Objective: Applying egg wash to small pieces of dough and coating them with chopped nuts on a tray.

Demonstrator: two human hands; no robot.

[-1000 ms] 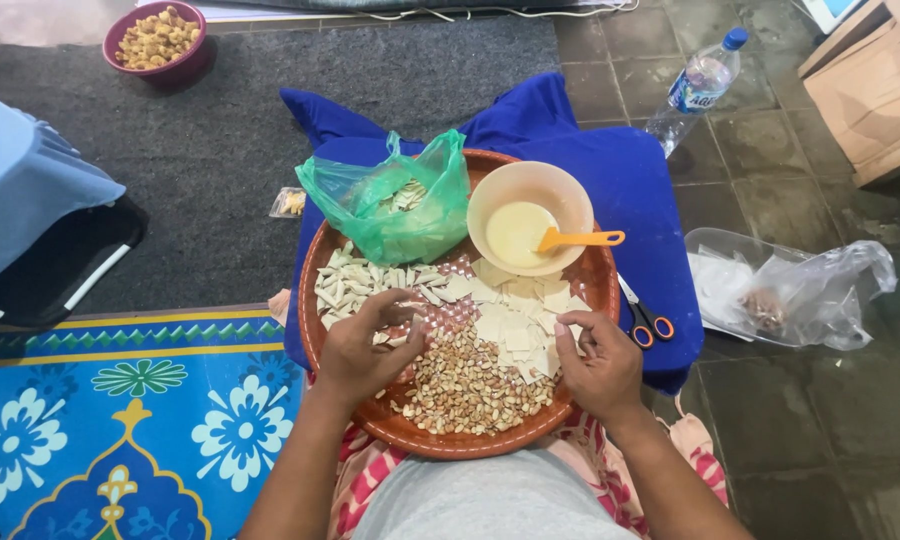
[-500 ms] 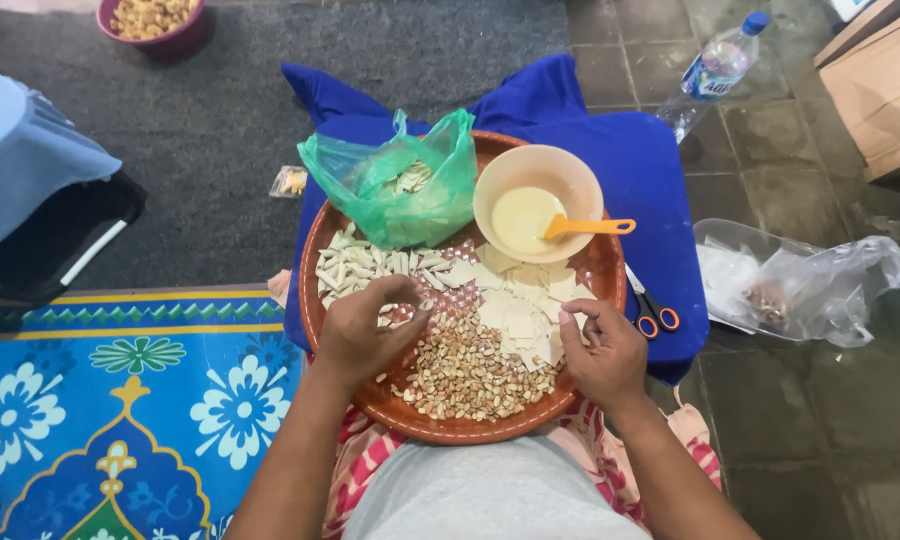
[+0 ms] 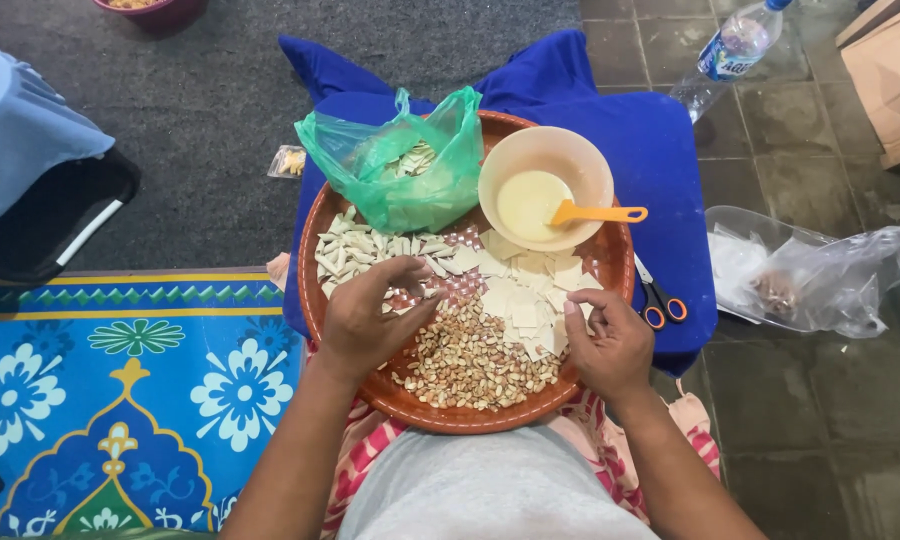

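A round brown woven tray (image 3: 610,262) rests on my lap. It holds a heap of peanuts (image 3: 470,355), flat square pale wrappers (image 3: 525,290), folded pale pieces (image 3: 355,245), a green plastic bag (image 3: 400,165) and a beige bowl (image 3: 545,185) with pale liquid and an orange spoon (image 3: 595,213). My left hand (image 3: 370,315) hovers over the tray's left side, fingers pinched on a small pale piece. My right hand (image 3: 610,340) is at the tray's right rim, fingers curled around a small pale wrapper.
A blue cushion (image 3: 660,150) lies under the tray, with orange-handled scissors (image 3: 658,300) on it. A water bottle (image 3: 730,50) and a clear plastic bag (image 3: 820,270) are on the tiled floor at right. A patterned blue mat (image 3: 120,390) and a dark carpet (image 3: 200,100) are at left.
The view has shifted slightly downward. My left hand has lifted a little from the folded pieces toward the tray's middle, while the right hand stays at the right rim.
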